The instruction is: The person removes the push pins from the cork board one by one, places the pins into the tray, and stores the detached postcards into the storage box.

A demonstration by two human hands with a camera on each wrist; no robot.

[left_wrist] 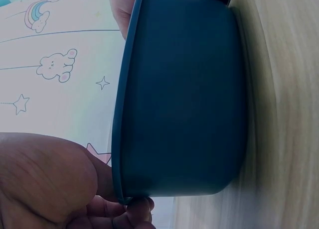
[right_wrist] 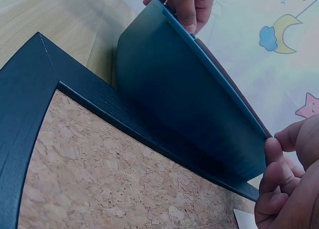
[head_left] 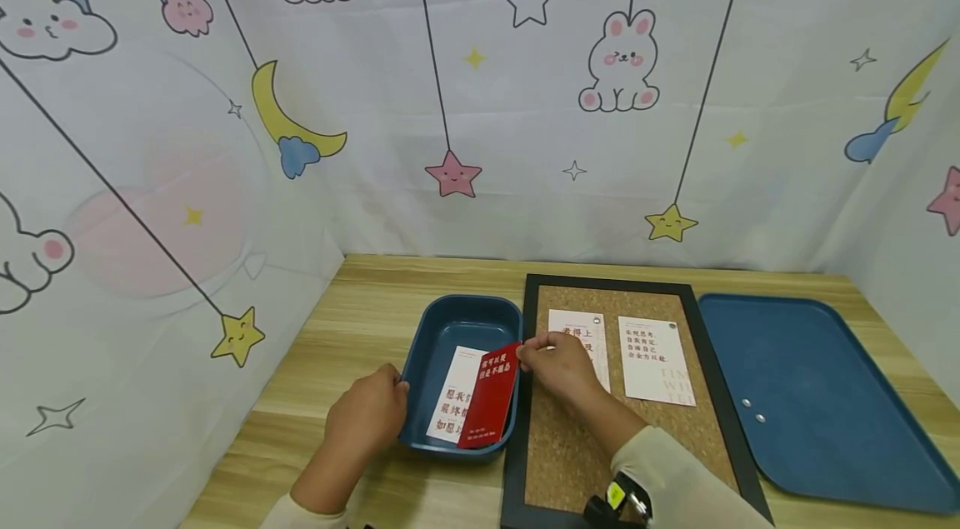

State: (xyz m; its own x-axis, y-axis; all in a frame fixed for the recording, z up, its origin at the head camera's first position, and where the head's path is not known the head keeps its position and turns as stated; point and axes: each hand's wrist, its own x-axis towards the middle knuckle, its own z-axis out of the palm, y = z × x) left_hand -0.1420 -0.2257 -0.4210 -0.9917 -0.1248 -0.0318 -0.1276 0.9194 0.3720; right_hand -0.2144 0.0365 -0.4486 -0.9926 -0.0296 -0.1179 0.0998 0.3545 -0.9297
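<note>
A deep blue plastic bin stands on the table left of the framed cork board. My left hand grips its left rim; in the left wrist view, thumb and fingers of that hand hold the rim from both sides. Between thumb and fingertips my right hand pinches the upper right corner of a red card with white writing. The red card lies tilted against the bin's right side, partly covering a white printed card inside. In the right wrist view, the pinching right hand is at the bin's rim.
The black-framed cork board bears two white printed cards: a left one, partly behind my right hand, and a right one, each with a round silver pin on top. Right of it lies a blue tray with two silver pins.
</note>
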